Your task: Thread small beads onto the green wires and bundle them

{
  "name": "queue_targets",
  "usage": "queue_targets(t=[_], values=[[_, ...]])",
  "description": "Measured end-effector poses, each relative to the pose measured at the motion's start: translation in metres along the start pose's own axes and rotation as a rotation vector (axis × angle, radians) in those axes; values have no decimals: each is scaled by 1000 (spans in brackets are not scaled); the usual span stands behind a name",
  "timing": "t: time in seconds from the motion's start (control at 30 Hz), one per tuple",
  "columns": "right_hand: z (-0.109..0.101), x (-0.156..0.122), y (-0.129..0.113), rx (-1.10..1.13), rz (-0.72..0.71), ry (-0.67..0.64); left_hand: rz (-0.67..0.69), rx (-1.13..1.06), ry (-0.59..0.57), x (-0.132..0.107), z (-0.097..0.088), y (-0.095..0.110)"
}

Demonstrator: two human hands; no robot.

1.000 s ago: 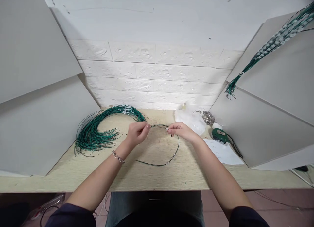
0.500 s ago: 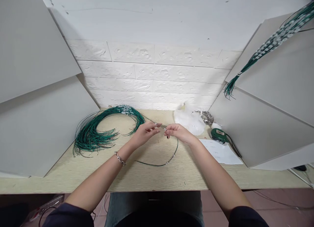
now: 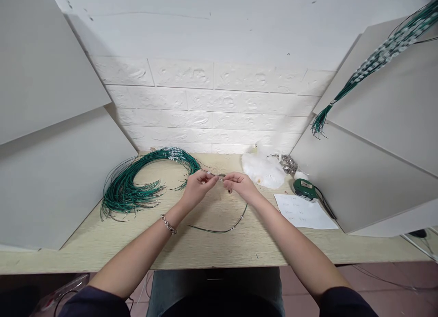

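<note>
Close together above the middle of the table, my left hand (image 3: pixel 199 185) and my right hand (image 3: pixel 242 185) both pinch a thin green wire (image 3: pixel 219 231). Small white beads or sleeves sit along this wire. From my right hand it curves down and back left, its free end lying on the tabletop. A tiny light piece shows between the fingertips, too small to name. Left of my left hand lies a curved bundle of green wires (image 3: pixel 118 189) with a cluster of white pieces around its top.
A heap of small white pieces (image 3: pixel 262 173) lies behind my right hand, beside a pile of small metal parts (image 3: pixel 288 164). Further right are a green tape measure (image 3: pixel 304 188) and a written sheet (image 3: pixel 304 213). Another wire bundle (image 3: pixel 386 52) hangs by the right panel (image 3: pixel 383 171).
My hands have come closer together, fingertips nearly meeting. My right hand has shifted slightly left along with the wire, and my left thumb and fingers have closed more tightly on it.
</note>
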State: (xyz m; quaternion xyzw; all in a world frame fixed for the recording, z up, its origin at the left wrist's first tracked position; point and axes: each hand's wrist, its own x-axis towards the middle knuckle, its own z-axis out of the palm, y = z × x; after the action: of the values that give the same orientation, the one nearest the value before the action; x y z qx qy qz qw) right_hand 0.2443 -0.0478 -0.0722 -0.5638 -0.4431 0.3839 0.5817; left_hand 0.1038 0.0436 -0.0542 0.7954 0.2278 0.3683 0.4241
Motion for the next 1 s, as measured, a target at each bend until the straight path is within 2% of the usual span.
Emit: queue_targets(t=[0.1,0.2,0.27,0.33,0.5,0.7,0.83,1.0], values=[[4,-4,2,-327,-198,149,-56,-8,89,-2,4,1],[8,-9,3,-610,-390,164,-92,-23,124,-3,7,3],[10,-11,4,-666,-431,184,-110,-19,125,-3,8,3],[14,-12,5,-659,-412,210,-123,-9,112,-3,8,2],[20,-10,5,-506,-241,228,-150,-33,79,-3,9,0],[16,-4,6,-144,-100,186,-179,-181,34,-2,10,-3],[14,-2,5,99,20,127,-237,-309,73,2,9,-8],[14,-5,1,337,100,86,-233,-429,146,6,5,-10]])
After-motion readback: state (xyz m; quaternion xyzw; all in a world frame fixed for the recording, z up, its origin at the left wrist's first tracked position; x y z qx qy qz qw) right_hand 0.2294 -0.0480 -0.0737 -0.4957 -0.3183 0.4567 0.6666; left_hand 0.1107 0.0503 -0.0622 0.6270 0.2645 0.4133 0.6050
